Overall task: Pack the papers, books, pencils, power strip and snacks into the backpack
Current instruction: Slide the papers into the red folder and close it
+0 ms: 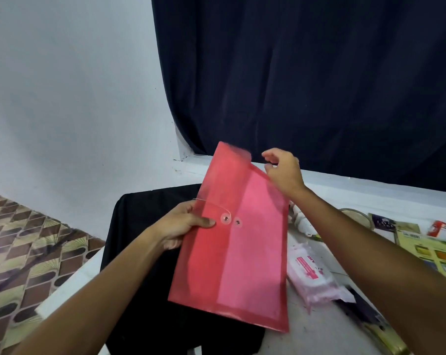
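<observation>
The head view shows you early in the packing, by my reading. Your left hand (188,221) has its grip closed on the left edge of a red string-tie document envelope (232,239), thumb on its front beside the two fastening discs. Your right hand (283,170) is at the envelope's far right corner, fingers curled at the lifted flap; whether that grip actually pinches the flap I cannot tell, since the flap is blurred. A paler pink sheet shows through the envelope's right half, so the papers seem to be inside it.

The envelope is held in the air over a black fabric shape (145,242) on the counter (319,329), which may be the backpack, though no opening is visible. Right of the envelope lie a pink-and-white packet (311,275), a yellow-green book (432,254) and a red-and-white pack (444,229), all unpacked. Pencils and power strip I cannot pick out.
</observation>
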{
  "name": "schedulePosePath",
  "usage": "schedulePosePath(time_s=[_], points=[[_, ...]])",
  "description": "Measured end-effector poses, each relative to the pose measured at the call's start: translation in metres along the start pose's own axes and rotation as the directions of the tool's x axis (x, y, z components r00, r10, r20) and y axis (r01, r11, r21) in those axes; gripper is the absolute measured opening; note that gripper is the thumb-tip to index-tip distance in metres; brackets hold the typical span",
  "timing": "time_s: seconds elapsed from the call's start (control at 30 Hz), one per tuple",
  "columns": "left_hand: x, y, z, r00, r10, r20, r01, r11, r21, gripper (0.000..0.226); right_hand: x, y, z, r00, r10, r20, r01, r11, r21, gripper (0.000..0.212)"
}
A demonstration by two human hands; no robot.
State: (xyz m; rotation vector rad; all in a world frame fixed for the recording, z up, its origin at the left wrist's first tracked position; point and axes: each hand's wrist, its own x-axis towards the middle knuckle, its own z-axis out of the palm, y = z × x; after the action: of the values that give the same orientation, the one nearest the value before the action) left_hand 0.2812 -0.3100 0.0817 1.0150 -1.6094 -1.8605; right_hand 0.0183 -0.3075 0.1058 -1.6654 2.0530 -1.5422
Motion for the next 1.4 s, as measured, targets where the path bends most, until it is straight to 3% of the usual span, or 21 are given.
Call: schedulePosePath(time_s=[0.1,0.17,0.27,0.33,0.43,0.5,0.6,0.67,0.77,0.83,0.9,0.97,1.07,1.13,1.3,1.4], points=[[0.002,-0.002,0.002,0.999,0.024,-0.042,-0.025,0.999,-0.036,0.029,-0.020,-0.023,0.008,0.986,-0.153,-0.066,0.162,0.968,0.190,0.021],[0.003,-0.004,0.005,0.997,0.046,-0.056,-0.051,0.996,-0.079,0.030,-0.039,-0.034,0.017,0.946,-0.319,0.051,0.298,0.923,0.243,0.015],[0.005,-0.007,0.008,0.994,0.085,-0.073,-0.094,0.988,-0.123,0.031,-0.067,-0.035,0.042,0.870,-0.398,0.292,0.395,0.916,0.071,0.036],[0.003,-0.007,0.010,0.992,0.110,-0.066,-0.118,0.983,-0.140,0.031,-0.079,-0.031,0.056,0.880,-0.393,0.267,0.410,0.912,-0.006,0.038],[0.000,-0.009,0.009,0.992,0.111,-0.062,-0.119,0.981,-0.155,0.033,-0.086,-0.032,0.064,0.880,-0.453,0.141,0.455,0.890,0.022,0.022],[-0.002,-0.013,0.008,0.994,0.096,-0.060,-0.105,0.981,-0.166,0.035,-0.084,-0.033,0.064,0.875,-0.459,0.154,0.467,0.884,-0.016,0.013],[-0.009,-0.018,0.005,0.996,0.080,-0.040,-0.087,0.975,-0.203,0.038,-0.077,-0.028,0.059,0.945,-0.278,0.171,0.292,0.954,-0.063,0.013],[-0.014,-0.025,-0.001,0.997,0.072,-0.041,-0.080,0.970,-0.231,0.040,-0.072,-0.012,0.055,0.981,-0.059,0.185,0.074,0.994,-0.074,0.019],[-0.021,-0.044,-0.011,0.999,0.024,-0.035,-0.032,0.969,-0.245,0.035,-0.075,0.017,0.048,0.928,0.279,0.247,-0.210,0.939,-0.272,0.017],[-0.025,-0.059,-0.015,0.999,-0.030,-0.044,0.018,0.971,-0.236,0.037,-0.082,0.030,0.042,0.925,0.344,0.160,-0.262,0.885,-0.384,0.010],[-0.027,-0.071,-0.018,0.993,-0.096,-0.067,0.077,0.968,-0.238,0.044,-0.090,0.035,0.038,0.966,0.230,0.120,-0.192,0.945,-0.267,0.009],[-0.027,-0.080,-0.020,0.982,-0.173,-0.080,0.148,0.956,-0.252,0.049,-0.099,0.029,0.039,0.963,-0.007,0.271,0.025,0.998,-0.061,0.016],[-0.026,-0.092,-0.022,0.953,-0.291,-0.087,0.251,0.917,-0.311,0.050,-0.123,0.015,0.055,0.747,-0.212,0.630,0.235,0.971,0.047,0.029],[-0.026,-0.100,-0.022,0.947,-0.310,-0.090,0.263,0.902,-0.342,0.047,-0.135,0.015,0.070,0.670,-0.201,0.714,0.271,0.962,0.016,0.038],[-0.029,-0.115,-0.022,0.942,-0.304,-0.144,0.244,0.913,-0.328,0.053,-0.150,0.026,0.087,0.757,-0.180,0.628,0.243,0.970,-0.015,0.016],[-0.030,-0.119,-0.021,0.938,-0.307,-0.159,0.237,0.906,-0.351,0.047,-0.150,0.026,0.089,0.759,-0.194,0.622,0.247,0.969,0.001,0.007]])
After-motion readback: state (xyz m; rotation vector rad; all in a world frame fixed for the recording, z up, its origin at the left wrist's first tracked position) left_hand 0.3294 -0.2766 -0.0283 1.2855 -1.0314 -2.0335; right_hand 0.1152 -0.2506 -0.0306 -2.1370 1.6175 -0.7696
